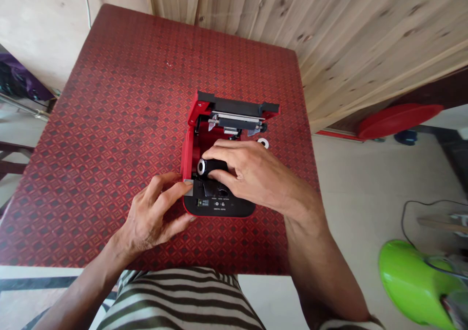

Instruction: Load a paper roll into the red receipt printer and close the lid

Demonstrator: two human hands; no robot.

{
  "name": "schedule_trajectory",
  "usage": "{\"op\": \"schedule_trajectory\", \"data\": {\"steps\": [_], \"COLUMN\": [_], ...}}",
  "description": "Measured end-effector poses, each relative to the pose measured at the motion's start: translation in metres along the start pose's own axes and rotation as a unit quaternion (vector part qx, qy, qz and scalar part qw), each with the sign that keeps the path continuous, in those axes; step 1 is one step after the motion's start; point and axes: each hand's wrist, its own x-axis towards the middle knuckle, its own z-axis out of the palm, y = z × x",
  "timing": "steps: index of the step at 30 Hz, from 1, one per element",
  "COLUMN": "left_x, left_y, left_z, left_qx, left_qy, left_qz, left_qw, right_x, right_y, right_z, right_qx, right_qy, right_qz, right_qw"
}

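A small red and black printer [192, 147] stands on the red patterned table [127, 106] with its lid [237, 108] flipped open at the back. My right hand [252, 174] reaches into the open bay, fingers closed on a black roller with a white end [204, 166]. My left hand [157, 213] rests against the printer's left front corner, fingers bent and pressing on the casing beside a small grey tab [188, 187]. A small white ring [263, 143] lies on the table just right of the printer.
A wooden plank wall [347, 32] runs behind and to the right of the table. A red tray-like object [398, 119] leans by the wall. A green plastic object [417, 286] and cables [405, 213] are on the floor at right.
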Motion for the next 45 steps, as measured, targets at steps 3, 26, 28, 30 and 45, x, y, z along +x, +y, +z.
{"op": "schedule_trajectory", "data": {"steps": [3,26,28,30,45], "left_x": [0.001,-0.003,-0.002,-0.001,0.002], "left_y": [0.0,-0.005,-0.006,-0.007,-0.007], "left_z": [0.001,0.0,0.0,0.001,0.002], "left_qx": [0.003,0.011,0.016,0.02,0.02], "left_qy": [-0.001,0.0,0.004,0.01,0.02], "left_qz": [0.002,0.006,0.01,0.012,0.024], "left_qw": [1.0,1.0,1.0,1.0,0.999], "right_x": [-0.004,-0.116,-0.115,-0.111,-0.127], "right_y": [-0.001,0.019,0.021,0.023,0.032], "right_z": [0.001,0.072,0.087,0.099,0.086], "right_qx": [0.002,0.355,0.361,0.351,0.399], "right_qy": [0.034,0.385,0.369,0.347,0.238], "right_qz": [0.001,0.246,0.252,0.252,0.242], "right_qw": [0.999,0.816,0.819,0.832,0.852]}}
